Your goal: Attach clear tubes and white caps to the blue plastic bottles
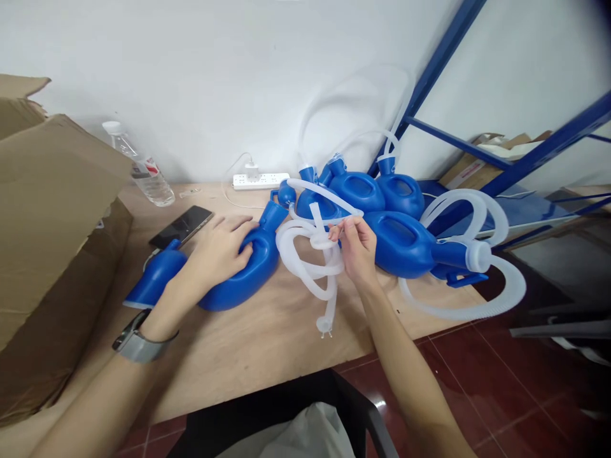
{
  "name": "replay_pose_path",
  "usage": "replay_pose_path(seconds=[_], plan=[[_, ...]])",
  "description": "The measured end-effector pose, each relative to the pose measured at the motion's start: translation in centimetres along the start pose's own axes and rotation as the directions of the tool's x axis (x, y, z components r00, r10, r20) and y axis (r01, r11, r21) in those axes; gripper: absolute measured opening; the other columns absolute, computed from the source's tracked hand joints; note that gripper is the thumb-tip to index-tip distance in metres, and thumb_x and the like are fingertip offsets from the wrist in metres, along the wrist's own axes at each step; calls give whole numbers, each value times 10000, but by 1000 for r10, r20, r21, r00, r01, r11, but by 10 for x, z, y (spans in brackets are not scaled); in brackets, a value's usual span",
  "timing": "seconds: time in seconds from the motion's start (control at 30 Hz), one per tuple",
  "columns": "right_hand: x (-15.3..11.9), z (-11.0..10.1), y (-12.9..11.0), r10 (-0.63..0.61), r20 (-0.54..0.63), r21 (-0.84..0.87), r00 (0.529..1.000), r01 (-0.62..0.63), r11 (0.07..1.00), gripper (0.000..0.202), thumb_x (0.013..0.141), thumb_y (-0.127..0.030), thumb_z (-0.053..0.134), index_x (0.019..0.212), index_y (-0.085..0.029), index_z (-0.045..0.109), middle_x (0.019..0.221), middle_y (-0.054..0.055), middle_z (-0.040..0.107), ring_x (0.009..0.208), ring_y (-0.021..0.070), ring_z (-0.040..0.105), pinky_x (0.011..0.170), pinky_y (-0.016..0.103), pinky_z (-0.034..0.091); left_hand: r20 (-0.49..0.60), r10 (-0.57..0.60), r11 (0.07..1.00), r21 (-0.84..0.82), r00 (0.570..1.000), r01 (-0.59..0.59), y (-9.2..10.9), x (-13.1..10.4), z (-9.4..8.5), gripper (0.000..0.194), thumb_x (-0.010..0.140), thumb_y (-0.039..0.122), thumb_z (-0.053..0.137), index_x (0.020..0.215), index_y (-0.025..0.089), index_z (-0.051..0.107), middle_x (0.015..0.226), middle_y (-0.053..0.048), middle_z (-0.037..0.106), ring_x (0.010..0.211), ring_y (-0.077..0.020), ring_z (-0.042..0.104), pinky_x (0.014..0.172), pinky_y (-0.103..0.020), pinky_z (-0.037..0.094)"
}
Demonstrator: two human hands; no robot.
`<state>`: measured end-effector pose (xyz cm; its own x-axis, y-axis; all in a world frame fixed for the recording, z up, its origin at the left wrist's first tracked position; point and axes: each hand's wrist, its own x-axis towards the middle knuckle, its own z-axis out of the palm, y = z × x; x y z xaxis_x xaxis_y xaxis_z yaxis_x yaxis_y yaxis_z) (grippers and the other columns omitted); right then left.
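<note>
Pale cloth [310, 439] lies nearest, below the table [267, 362]. On the table, a carton [57, 203] has raised flaps, its contents hidden; a capped clear bottle [150, 181] stands near it. Several blue bottles [360, 191], some fitted with tubes, sit at right; another blue bottle [238, 286] lies under the left hand [217, 251], palm down, loosely spread. The right hand [358, 248] draws its fingertips together at a coiled tube [282, 245] beside that bottle; I cannot tell whether they grip it.

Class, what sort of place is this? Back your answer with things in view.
Probably a small workroom or storeroom: several similar blue bottles crowd a wooden table, with a large cardboard box and a blue metal rack alongside.
</note>
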<state>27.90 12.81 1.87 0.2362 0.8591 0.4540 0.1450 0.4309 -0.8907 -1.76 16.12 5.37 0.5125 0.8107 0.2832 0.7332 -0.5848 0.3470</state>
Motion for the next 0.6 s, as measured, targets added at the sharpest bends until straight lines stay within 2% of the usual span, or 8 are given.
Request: replay_pose_path(seconds=[0.1, 0.17, 0.3, 0.4, 0.47, 0.53, 0.6], plan=[[-6, 4, 1, 10, -14, 41, 1000, -9, 999, 427, 1047, -643, 555, 823, -283, 501, 694, -25, 606, 713, 189, 664, 909, 436, 620, -148, 75, 994, 92, 986, -62, 21, -3, 7, 400, 1013, 262, 492, 1320, 228, 745, 1509, -149, 708, 1517, -391, 557, 1348, -712, 240], [-7, 6, -1, 12, -28, 54, 1000, -10, 998, 427, 1038, -651, 561, 827, -286, 494, 687, -27, 596, 714, 192, 662, 926, 450, 623, -232, 171, 981, 129, 957, -144, 39, -9, 13, 345, 1047, 260, 499, 1268, 233, 763, 1413, -133, 763, 1428, -360, 635, 1322, -676, 316], [-5, 12, -8, 15, -92, 62, 996, -9, 998, 416, 1048, -642, 534, 837, -293, 448, 681, -28, 557, 723, 197, 641, 901, 430, 615, -274, 259, 966, 71, 926, -249, 69, -29, 28, 314, 1047, 226, 562, 1317, 240, 722, 1388, -138, 755, 1349, -345, 680, 1175, -588, 516], [-3, 14, -13, 16, -146, 53, 989, -8, 999, 384, 1057, -607, 526, 848, -294, 451, 693, -28, 547, 719, 193, 628, 892, 416, 610, -354, 204, 974, -21, 913, -226, 80, -48, 38, 405, 1039, 183, 598, 1437, 249, 631, 1523, -175, 642, 1424, -358, 627, 1154, -575, 562], [-4, 14, -14, 10, -172, 53, 985, -1, 999, 357, 1070, -568, 529, 852, -291, 474, 707, -25, 560, 726, 189, 634, 893, 405, 604, -393, 112, 982, -98, 913, -163, 85, -63, 41, 458, 1040, 177, 619, 1487, 272, 587, 1600, -182, 555, 1479, -357, 588, 1167, -559, 576], [-7, 14, -14, -5, -181, 45, 983, 13, 999, 343, 1085, -536, 530, 853, -286, 498, 727, -20, 587, 737, 186, 644, 869, 386, 595, -380, 10, 975, -200, 925, -93, 92, -81, 43, 464, 1050, 188, 620, 1495, 312, 577, 1593, -154, 557, 1470, -330, 608, 1159, -519, 603], [-13, 14, -14, -30, -170, -50, 985, 21, 999, 343, 1102, -521, 515, 859, -279, 518, 753, -10, 626, 761, 189, 663, 850, 371, 585, -309, -69, 948, -317, 949, -35, 100, -100, 45, 442, 1071, 220, 595, 1493, 348, 576, 1538, -121, 622, 1417, -300, 664, 1132, -488, 636]])
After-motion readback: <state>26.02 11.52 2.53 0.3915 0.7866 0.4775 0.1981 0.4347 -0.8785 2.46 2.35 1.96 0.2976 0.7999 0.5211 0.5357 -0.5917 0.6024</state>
